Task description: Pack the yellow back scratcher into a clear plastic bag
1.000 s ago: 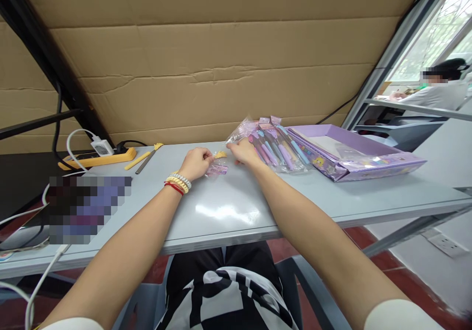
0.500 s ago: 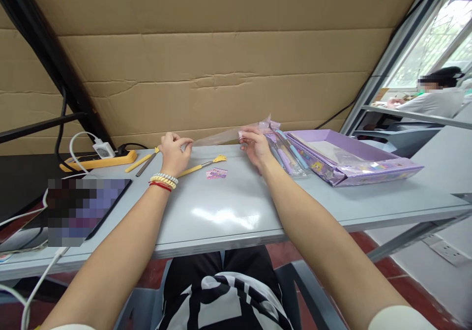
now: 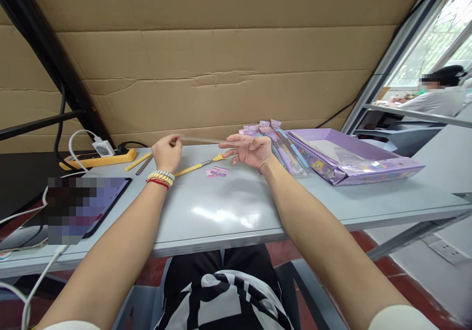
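My left hand (image 3: 166,153) pinches one end of a long clear plastic sleeve (image 3: 206,140) and holds it level above the grey table (image 3: 228,207). At the sleeve's other end is my right hand (image 3: 250,150), palm up with the fingers spread; the sleeve touches its fingertips. Below the sleeve lies a yellow hand-shaped back scratcher (image 3: 199,165) and a small pink card (image 3: 217,172). A pile of wrapped pens (image 3: 282,145) sits just right of my right hand.
A purple box lid (image 3: 350,160) lies at the right. At the left are a tablet (image 3: 84,202), a yellow power strip (image 3: 99,160) with a white charger and cables, and two loose sticks (image 3: 142,162). Cardboard (image 3: 221,64) walls the back. A person sits far right.
Both hands rose from the table and pulled the clear sleeve off the yellow scratcher, which now lies bare. My right hand has opened its fingers.
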{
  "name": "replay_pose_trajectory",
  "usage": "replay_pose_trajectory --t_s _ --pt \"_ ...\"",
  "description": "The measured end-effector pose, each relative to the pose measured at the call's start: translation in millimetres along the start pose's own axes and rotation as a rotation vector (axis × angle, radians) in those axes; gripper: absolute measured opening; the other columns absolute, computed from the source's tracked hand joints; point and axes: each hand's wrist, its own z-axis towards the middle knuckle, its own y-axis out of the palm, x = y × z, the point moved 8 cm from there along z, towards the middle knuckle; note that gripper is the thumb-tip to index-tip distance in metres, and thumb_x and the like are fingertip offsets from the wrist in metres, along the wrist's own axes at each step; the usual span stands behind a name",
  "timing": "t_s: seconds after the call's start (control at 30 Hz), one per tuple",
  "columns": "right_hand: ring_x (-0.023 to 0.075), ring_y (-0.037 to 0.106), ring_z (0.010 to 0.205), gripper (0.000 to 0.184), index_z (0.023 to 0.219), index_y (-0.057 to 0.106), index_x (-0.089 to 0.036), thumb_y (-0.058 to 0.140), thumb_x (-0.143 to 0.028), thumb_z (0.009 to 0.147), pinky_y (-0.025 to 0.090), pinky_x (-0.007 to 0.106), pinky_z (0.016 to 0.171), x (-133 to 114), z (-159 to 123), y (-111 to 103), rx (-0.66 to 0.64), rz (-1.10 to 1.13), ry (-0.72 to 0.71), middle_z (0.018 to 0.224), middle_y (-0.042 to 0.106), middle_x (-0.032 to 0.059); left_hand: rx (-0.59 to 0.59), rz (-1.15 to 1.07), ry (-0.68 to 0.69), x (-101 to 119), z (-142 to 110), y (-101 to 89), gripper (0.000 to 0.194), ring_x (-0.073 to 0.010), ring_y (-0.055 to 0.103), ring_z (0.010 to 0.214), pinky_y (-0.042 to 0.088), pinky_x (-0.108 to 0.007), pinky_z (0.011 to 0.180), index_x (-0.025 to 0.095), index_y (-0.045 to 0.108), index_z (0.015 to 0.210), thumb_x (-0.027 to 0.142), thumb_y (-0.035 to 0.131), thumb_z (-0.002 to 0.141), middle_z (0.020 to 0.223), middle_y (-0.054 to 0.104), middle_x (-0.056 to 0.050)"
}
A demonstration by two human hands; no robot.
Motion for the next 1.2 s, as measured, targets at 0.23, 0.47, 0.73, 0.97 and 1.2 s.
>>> replay_pose_trajectory --t_s 0.23,0.47,0.73,0.97,1.2 --pt "0.0226 0.063 0.082 0.042 0.088 0.069 -0.009 0.043 -0.04 0.079 0.05 0.028 0.066 13 6 -1 0.063 -0.1 0.121 0.092 0.068 0.014 -0.164 -0.429 -0.037 -2 0 22.4 0.058 -0.0189 0.067 0.095 0.054 -0.031 0.083 0.016 0.056 0.126 0.017 0.056 0.068 0.13 0.062 -0.014" --pt "0.0139 0.059 0.067 0.034 0.091 0.072 -0.012 0.06 -0.011 0.059 0.047 0.022 0.058 25 14 -9 0.139 -0.292 0.16 0.084 0.069 0.0037 -0.296 -0.493 -0.23 -11 -8 40.8 0.077 -0.0172 0.067 0.083 0.051 -0.027 0.064 0.016 0.034 0.139 0.019 0.058 0.066 0.122 0.065 -0.014" --pt "0.0257 0.067 0.093 0.049 0.106 0.065 -0.015 0.064 -0.01 0.057 0.055 0.026 0.059 25 11 3 0.057 -0.176 0.16 0.114 0.065 0.008 -0.564 -0.238 -0.068 10 -28 51.7 0.056 -0.0181 0.066 0.076 0.051 -0.031 0.074 0.017 0.052 0.125 0.029 0.058 0.071 0.088 0.073 -0.004" --pt "0.0212 0.067 0.088 0.052 0.105 0.065 -0.017 0.068 -0.007 0.055 0.054 0.022 0.054 25 16 -12 0.17 -0.275 0.09 0.131 0.057 0.0077 -0.684 0.083 0.249 24 -41 64.3 0.031 -0.0207 0.065 0.086 0.049 -0.031 0.085 0.019 0.067 0.101 0.025 0.054 0.073 0.089 0.074 -0.005" --pt "0.0119 0.062 0.068 0.044 0.102 0.061 -0.01 0.054 0.002 0.06 0.046 0.018 0.049 12 16 -38 0.503 -0.507 -0.016 0.109 0.066 0.0077 -0.687 0.214 0.259 15 -37 68.3 0.031 -0.0248 0.065 0.089 0.049 -0.034 0.082 0.019 0.07 0.098 0.028 0.055 0.073 0.096 0.073 -0.008"
